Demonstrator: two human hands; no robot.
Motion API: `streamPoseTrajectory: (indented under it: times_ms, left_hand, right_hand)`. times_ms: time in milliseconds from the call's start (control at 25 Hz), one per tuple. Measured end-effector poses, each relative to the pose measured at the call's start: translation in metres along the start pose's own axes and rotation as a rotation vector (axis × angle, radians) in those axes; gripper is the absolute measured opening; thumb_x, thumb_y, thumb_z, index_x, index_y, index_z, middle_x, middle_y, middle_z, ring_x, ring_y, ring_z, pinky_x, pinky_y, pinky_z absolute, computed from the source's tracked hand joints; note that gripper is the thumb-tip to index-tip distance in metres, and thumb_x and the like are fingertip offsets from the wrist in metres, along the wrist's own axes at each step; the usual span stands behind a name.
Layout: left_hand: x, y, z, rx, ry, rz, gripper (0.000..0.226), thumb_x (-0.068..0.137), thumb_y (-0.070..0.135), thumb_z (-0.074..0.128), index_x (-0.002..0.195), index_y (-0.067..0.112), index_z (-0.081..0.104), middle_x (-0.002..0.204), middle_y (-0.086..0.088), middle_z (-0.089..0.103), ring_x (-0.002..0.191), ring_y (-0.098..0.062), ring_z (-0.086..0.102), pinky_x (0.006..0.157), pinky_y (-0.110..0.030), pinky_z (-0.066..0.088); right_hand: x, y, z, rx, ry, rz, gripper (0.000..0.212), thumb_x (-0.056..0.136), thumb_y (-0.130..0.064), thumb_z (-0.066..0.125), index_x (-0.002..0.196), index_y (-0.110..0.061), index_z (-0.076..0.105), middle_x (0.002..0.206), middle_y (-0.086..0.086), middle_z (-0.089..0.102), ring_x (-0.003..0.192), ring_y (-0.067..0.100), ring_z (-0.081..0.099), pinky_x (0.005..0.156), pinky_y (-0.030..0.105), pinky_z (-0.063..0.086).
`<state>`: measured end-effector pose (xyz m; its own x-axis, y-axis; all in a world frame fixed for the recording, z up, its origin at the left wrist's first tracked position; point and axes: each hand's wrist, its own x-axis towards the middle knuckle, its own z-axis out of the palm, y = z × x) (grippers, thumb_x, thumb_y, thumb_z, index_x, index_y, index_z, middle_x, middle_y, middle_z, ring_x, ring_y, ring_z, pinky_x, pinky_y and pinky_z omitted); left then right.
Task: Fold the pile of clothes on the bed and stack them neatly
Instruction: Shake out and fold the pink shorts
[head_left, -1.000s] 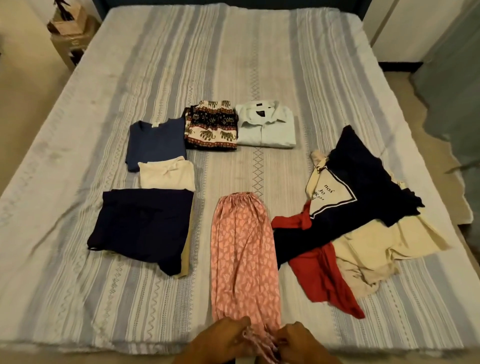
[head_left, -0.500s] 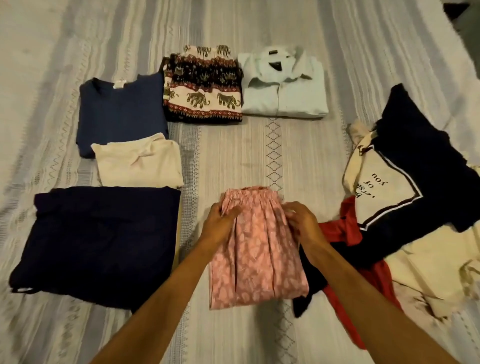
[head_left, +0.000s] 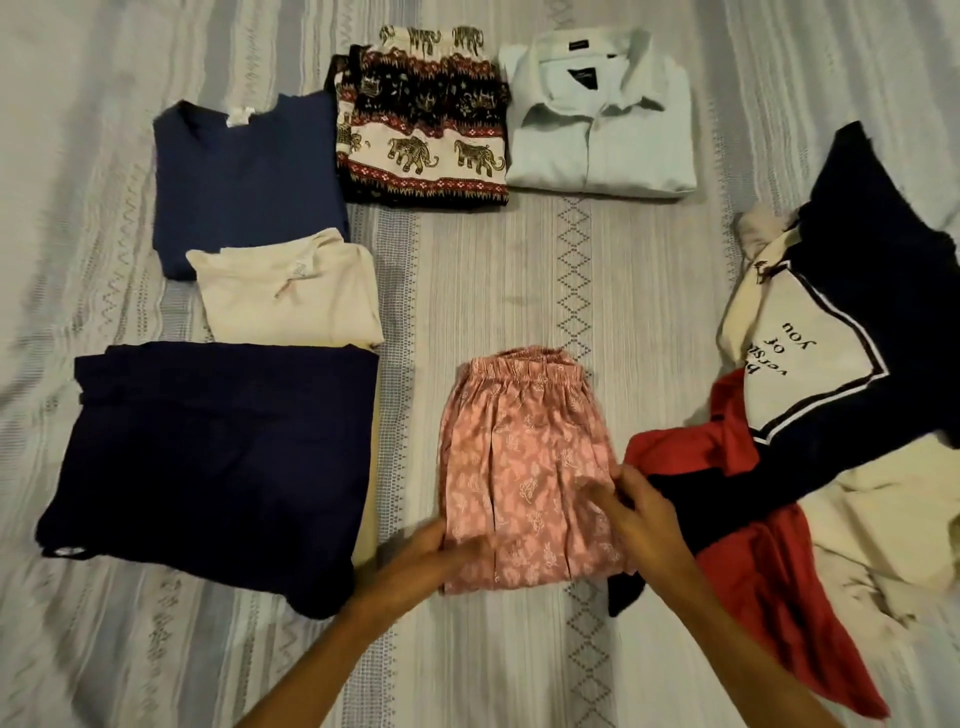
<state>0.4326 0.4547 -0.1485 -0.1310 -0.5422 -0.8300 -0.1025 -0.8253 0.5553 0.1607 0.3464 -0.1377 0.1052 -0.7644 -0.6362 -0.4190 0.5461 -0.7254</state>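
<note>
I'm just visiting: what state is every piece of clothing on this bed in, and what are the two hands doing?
Pink patterned pants: folded, flat on bed.
Left hand: fingers flat on the pants' near left edge.
Right hand: fingers on their right edge.
Blue shirt: folded.
Cream top: folded, overlapping blue shirt.
Navy garment: folded.
Elephant-print pants: folded.
White collared shirt: folded.
Red garment: unfolded, crumpled.
Dark lettered top: unfolded, heaped.

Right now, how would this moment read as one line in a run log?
step: folding pink trousers | left hand: at near-left edge | right hand: on right side | unfolded pile: waiting at right
</note>
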Motion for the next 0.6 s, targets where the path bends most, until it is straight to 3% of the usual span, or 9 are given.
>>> streamPoseTrajectory:
  times_ms: [80, 160, 240, 320, 400, 440, 520, 600]
  left_hand:
    - [-0.011, -0.015, 0.023, -0.017, 0.093, 0.083, 0.044, 0.086, 0.049, 0.082, 0.126, 0.044, 0.064, 0.117, 0.028, 0.073, 0.112, 0.000, 0.069, 0.100, -0.023, 0.054]
    - [-0.020, -0.025, 0.045, -0.091, 0.261, 0.190, 0.045, 0.089, 0.027, 0.081, 0.126, 0.043, 0.059, 0.116, 0.029, 0.072, 0.112, 0.000, 0.068, 0.100, -0.024, 0.055]
    - [-0.026, -0.035, 0.061, -0.006, 0.477, 0.346, 0.059, 0.086, 0.033, 0.084, 0.133, 0.040, 0.050, 0.127, 0.025, 0.067, 0.118, -0.002, 0.064, 0.098, -0.022, 0.055]
    - [-0.028, -0.049, 0.073, 0.364, 0.661, 0.501, 0.085, 0.079, 0.052, 0.086, 0.148, 0.030, 0.041, 0.153, 0.011, 0.046, 0.142, -0.011, 0.043, 0.113, -0.030, 0.041]
    - [-0.022, -0.061, 0.081, 0.787, 0.673, 0.570, 0.096, 0.080, 0.057, 0.079, 0.159, 0.026, 0.035, 0.169, -0.002, 0.023, 0.157, -0.023, 0.017, 0.125, -0.042, 0.018]
    - [-0.017, -0.065, 0.082, 0.942, 0.622, 0.594, 0.094, 0.082, 0.052, 0.075, 0.162, 0.026, 0.033, 0.172, -0.004, 0.020, 0.159, -0.025, 0.013, 0.127, -0.044, 0.011]
    - [-0.006, -0.067, 0.079, 1.202, 0.549, 0.672, 0.081, 0.085, 0.037, 0.066, 0.159, 0.021, 0.040, 0.168, -0.006, 0.033, 0.157, -0.026, 0.026, 0.126, -0.049, 0.013]
    - [0.007, -0.057, 0.070, 1.387, 0.526, 0.721, 0.063, 0.085, 0.022, 0.060, 0.147, 0.013, 0.058, 0.149, -0.010, 0.059, 0.141, -0.027, 0.053, 0.121, -0.050, 0.034]
  right_hand:
    - [-0.022, 0.020, 0.010, -0.123, 0.050, -0.089, 0.025, 0.096, -0.031, 0.073, 0.118, -0.025, 0.064, 0.104, -0.009, 0.073, 0.099, 0.015, 0.071, 0.081, 0.030, 0.059]
    - [-0.043, 0.042, 0.019, -0.423, 0.213, -0.208, 0.042, 0.095, -0.028, 0.073, 0.131, -0.016, 0.056, 0.119, 0.001, 0.061, 0.112, 0.023, 0.058, 0.090, 0.040, 0.054]
    - [-0.066, 0.054, 0.025, -0.710, 0.353, -0.357, 0.064, 0.091, -0.031, 0.074, 0.145, -0.009, 0.047, 0.136, 0.012, 0.049, 0.125, 0.029, 0.047, 0.102, 0.047, 0.047]
    - [-0.080, 0.056, 0.036, -0.977, 0.230, -0.646, 0.076, 0.088, -0.035, 0.067, 0.155, -0.010, 0.040, 0.155, 0.015, 0.043, 0.142, 0.033, 0.041, 0.116, 0.052, 0.034]
    - [-0.073, 0.065, 0.048, -1.221, 0.047, -0.839, 0.077, 0.085, -0.028, 0.048, 0.159, -0.012, 0.036, 0.163, 0.013, 0.039, 0.150, 0.035, 0.037, 0.120, 0.055, 0.025]
    - [-0.061, 0.068, 0.050, -1.309, -0.007, -0.844, 0.076, 0.084, -0.024, 0.043, 0.158, -0.010, 0.035, 0.162, 0.014, 0.041, 0.150, 0.034, 0.039, 0.120, 0.055, 0.027]
    - [-0.040, 0.066, 0.050, -1.430, -0.058, -0.743, 0.074, 0.084, -0.024, 0.050, 0.155, -0.006, 0.036, 0.157, 0.016, 0.048, 0.145, 0.033, 0.046, 0.116, 0.053, 0.040]
    - [-0.025, 0.060, 0.046, -1.444, -0.071, -0.698, 0.074, 0.077, -0.024, 0.064, 0.147, -0.004, 0.052, 0.146, 0.018, 0.060, 0.135, 0.032, 0.058, 0.109, 0.048, 0.051]
